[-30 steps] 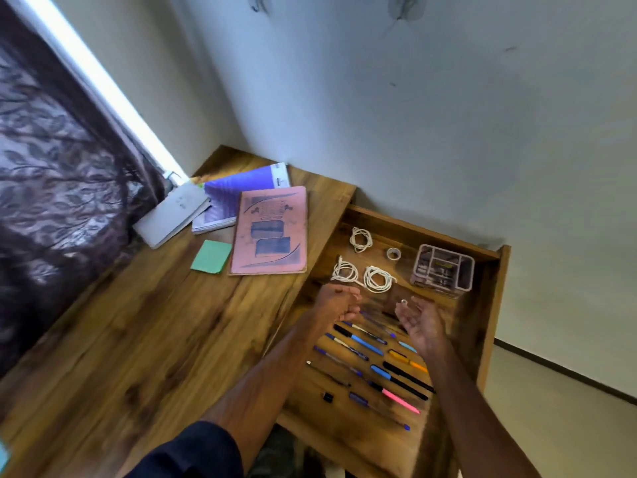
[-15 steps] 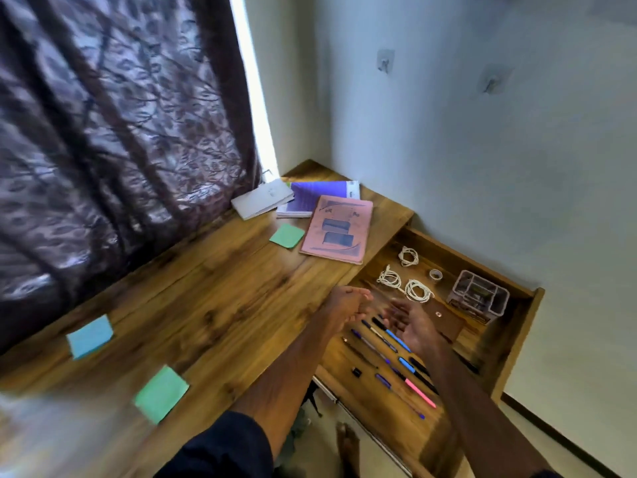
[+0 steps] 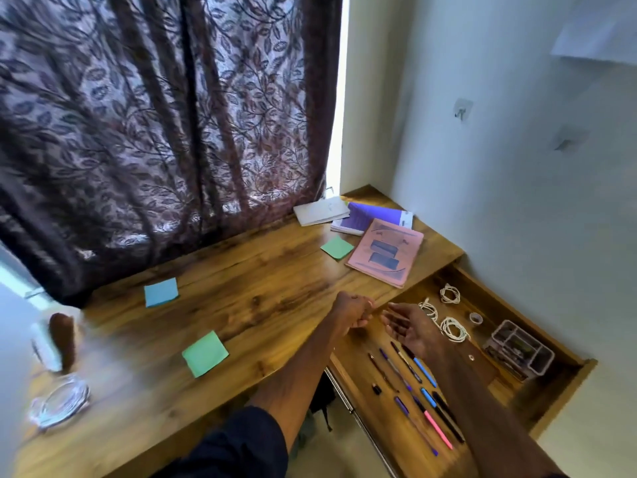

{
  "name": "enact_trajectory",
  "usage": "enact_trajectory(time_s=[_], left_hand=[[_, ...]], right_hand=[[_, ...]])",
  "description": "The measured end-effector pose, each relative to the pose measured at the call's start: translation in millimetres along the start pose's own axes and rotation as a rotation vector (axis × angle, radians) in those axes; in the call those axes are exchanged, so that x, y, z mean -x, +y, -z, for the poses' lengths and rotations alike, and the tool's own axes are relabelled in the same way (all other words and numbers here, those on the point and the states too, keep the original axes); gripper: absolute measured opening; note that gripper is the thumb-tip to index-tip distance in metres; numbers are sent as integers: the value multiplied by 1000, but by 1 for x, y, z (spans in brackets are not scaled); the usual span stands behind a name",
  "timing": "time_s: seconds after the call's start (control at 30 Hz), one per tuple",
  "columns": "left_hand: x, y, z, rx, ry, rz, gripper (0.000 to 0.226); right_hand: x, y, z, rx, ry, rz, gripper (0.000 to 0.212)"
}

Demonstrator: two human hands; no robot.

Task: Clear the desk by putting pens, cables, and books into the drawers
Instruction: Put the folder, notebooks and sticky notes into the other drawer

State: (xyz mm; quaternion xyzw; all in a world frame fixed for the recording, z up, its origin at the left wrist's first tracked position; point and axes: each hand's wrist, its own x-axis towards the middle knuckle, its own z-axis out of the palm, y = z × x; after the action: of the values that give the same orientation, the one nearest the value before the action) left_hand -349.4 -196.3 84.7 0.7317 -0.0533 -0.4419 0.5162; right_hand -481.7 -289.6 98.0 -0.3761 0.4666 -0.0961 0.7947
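Note:
My left hand (image 3: 352,312) is a loose fist over the desk's right edge, holding nothing visible. Just right of it, my right hand (image 3: 408,327) hovers palm up and empty above the open drawer (image 3: 537,407). Inside the drawer lie several pens (image 3: 418,391) and coiled white cables (image 3: 448,322). A pink book (image 3: 386,251), a purple book (image 3: 370,217) and a white notebook (image 3: 320,211) rest at the desk's far right corner. A coiled cable (image 3: 58,403) lies blurred at the desk's near left.
Sticky-note pads lie on the desk (image 3: 241,305): blue (image 3: 161,292), green (image 3: 205,353), and another green (image 3: 337,247). A clear organiser tray (image 3: 520,350) and tape roll (image 3: 476,318) sit in the drawer. A brown upright object (image 3: 63,339) stands at the left. A curtain hangs behind.
The view has swung left, bringing the desk's left half, the sticky notes and the left coiled cable into sight. Both hands have drifted left from over the pens toward the desk edge.

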Motion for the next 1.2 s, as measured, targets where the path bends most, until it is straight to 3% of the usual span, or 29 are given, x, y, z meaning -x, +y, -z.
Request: enact_trajectory(time_s=[0.33,0.5,0.67,1.0,1.2], left_hand=[[24,-15,-70,-31,162,-34,8],[44,-34,-135,-1,325,-50,13],[53,-64,-220,5,347,20,16],[80,-94,-358,15,210,181,6],[99,-137,-410,336,-75,538,26]], right_hand=[[-27,-19,57,297,-135,49,19],[-30,-26,120,525,-218,190,26],[-11,-34,206,554,-256,122,19],[3,-34,343,608,-159,18,19],[9,2,399,500,37,-210,14]])
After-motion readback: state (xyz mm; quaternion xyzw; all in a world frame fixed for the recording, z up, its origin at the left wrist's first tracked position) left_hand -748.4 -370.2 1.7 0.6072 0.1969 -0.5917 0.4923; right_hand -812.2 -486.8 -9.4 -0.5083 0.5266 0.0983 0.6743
